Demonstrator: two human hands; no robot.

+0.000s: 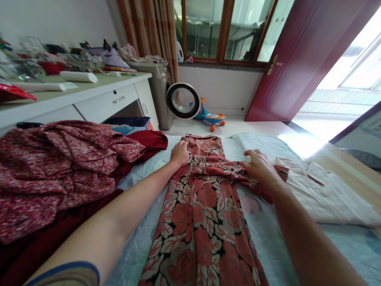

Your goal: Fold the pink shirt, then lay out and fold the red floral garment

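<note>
A long floral dress (205, 198) in rust red, black and beige lies lengthwise on the bed, its collar end away from me. My left hand (179, 153) is at the dress's left edge near the shoulder, with its fingers curled over the fabric. One sleeve (232, 169) stretches out to the right from the body of the dress. Over that sleeve rests my right hand (262, 169), thumb and fingers apart. Part of the sleeve is hidden beneath this hand and wrist.
A pink-red patterned garment (59, 167) is heaped on the left; a folded cream garment (330, 190) lies on the right. Beyond the bed (256, 141) stand a washing machine with its round door (183, 100) open and a blue-orange ride-on toy (210, 116). A cluttered desk (119, 85) lines the left wall.
</note>
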